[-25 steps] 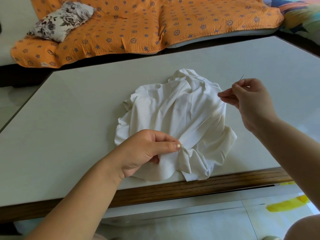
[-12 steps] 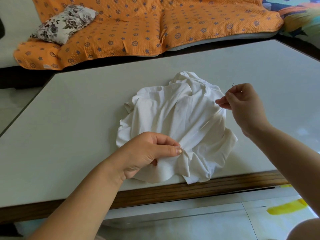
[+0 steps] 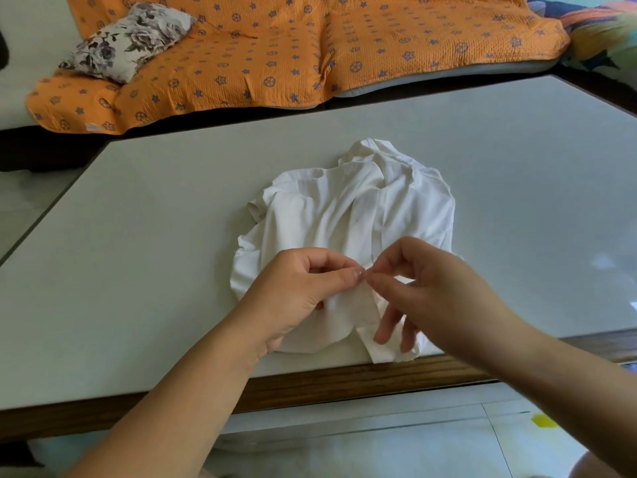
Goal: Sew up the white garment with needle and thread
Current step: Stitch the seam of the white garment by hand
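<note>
A crumpled white garment [image 3: 348,215] lies on the pale table [image 3: 155,236] near its front edge. My left hand [image 3: 300,291] pinches a fold of the cloth between thumb and forefinger. My right hand [image 3: 427,291] is right beside it, thumb and forefinger pinched together at the same fold, its other fingers hanging down over the cloth. The needle is too small to make out; a short dark line of thread [image 3: 372,258] shows just above the fingertips.
The table has a wooden front edge [image 3: 327,384]. Behind it stands a sofa under an orange patterned cover [image 3: 310,46] with a floral cushion [image 3: 127,39]. A tiled floor [image 3: 379,443] shows below the table.
My right hand has come down and left from beside the garment, where it held the needle up with the thread drawn out, to meet my left hand at the pinched fold.
</note>
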